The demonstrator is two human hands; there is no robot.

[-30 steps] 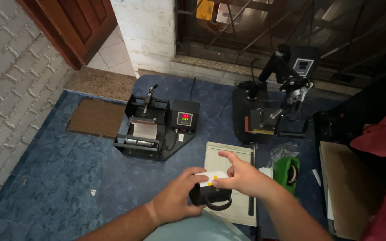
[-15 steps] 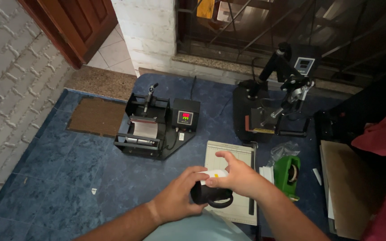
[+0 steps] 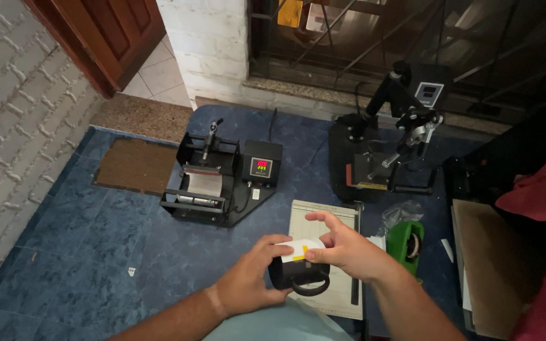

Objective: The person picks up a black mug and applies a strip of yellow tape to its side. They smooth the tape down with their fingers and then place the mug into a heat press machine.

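Black mug (image 3: 298,275) low centre of frame, barely moved since a second ago. Left hand (image 3: 248,281) still cups mug body; right hand (image 3: 342,249) pinches white paper wrap (image 3: 298,247) with yellow tape (image 3: 301,251), thumb now pressing tape down. Wrap looks nearly fixed.

Left hand (image 3: 248,284): bare, no ring or glove showing
Right hand (image 3: 342,249): bare, no ring showing
Left forearm: bare, no sleeve, no watch or band at the wrist
Right forearm: bare, no sleeve in view
Clothing: pale light-blue fabric at the bottom edge
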